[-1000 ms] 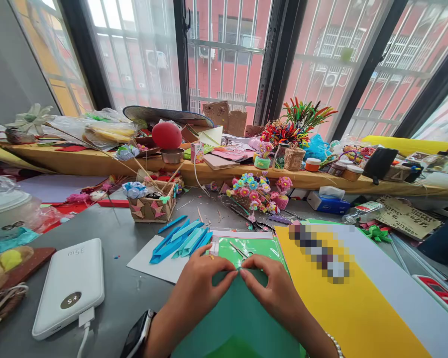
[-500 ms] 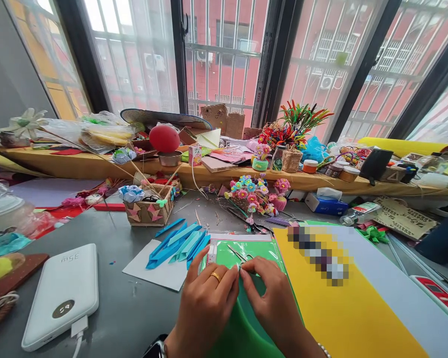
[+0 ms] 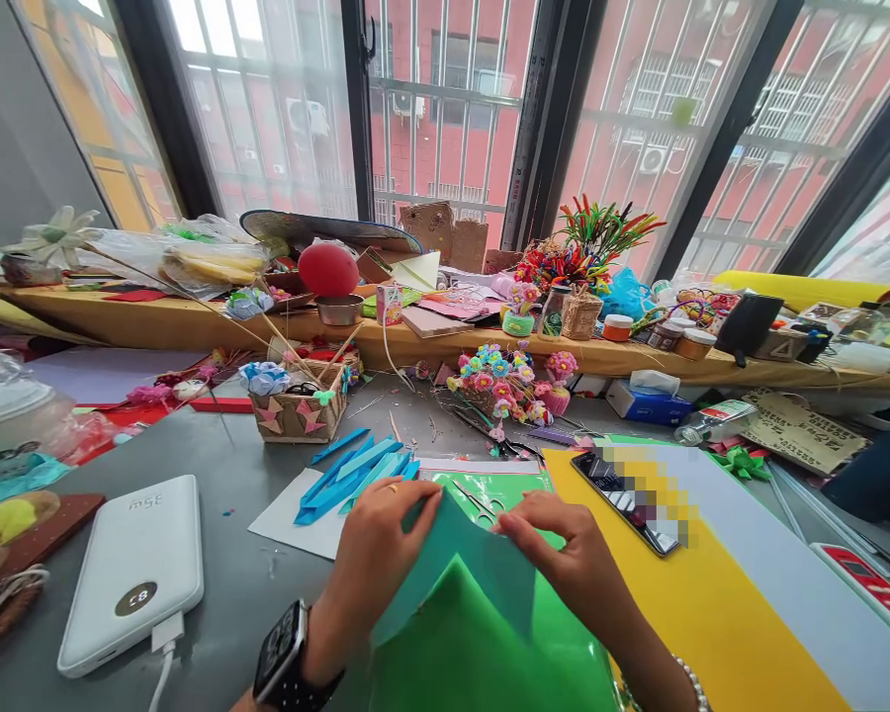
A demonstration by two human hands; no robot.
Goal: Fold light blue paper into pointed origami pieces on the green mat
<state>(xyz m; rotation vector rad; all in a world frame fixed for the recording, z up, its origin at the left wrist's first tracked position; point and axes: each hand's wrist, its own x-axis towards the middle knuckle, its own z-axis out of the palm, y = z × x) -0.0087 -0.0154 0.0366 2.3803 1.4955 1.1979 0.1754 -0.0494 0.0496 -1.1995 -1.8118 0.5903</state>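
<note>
A thin teal sheet of paper point(image 3: 451, 529) is raised between my hands and bends down toward me. My left hand point(image 3: 382, 539), with a ring and a black watch, pinches its upper left edge. Opposite it, my right hand point(image 3: 560, 544) grips the upper right edge between thumb and fingers. Glossy green plastic packaging point(image 3: 482, 653) lies under and in front of the sheet. Just beyond my hands, small scissors point(image 3: 479, 501) rest on the green surface. Folded blue paper strips point(image 3: 360, 480) are piled on a white sheet point(image 3: 286, 519) to the left of my left hand.
A white power bank point(image 3: 137, 574) with a cable lies at left. Yellow paper point(image 3: 682, 623) with a phone point(image 3: 623, 501) on it is at right. Farther back stand a decorated cardboard box point(image 3: 297, 415), small crafted flowers point(image 3: 496, 381), a tissue box point(image 3: 649, 403) and a cluttered ledge point(image 3: 267, 326).
My hands have moved apart, the left one up and leftward, the right one slightly rightward. The teal sheet now rises between them, and more of the scissors shows.
</note>
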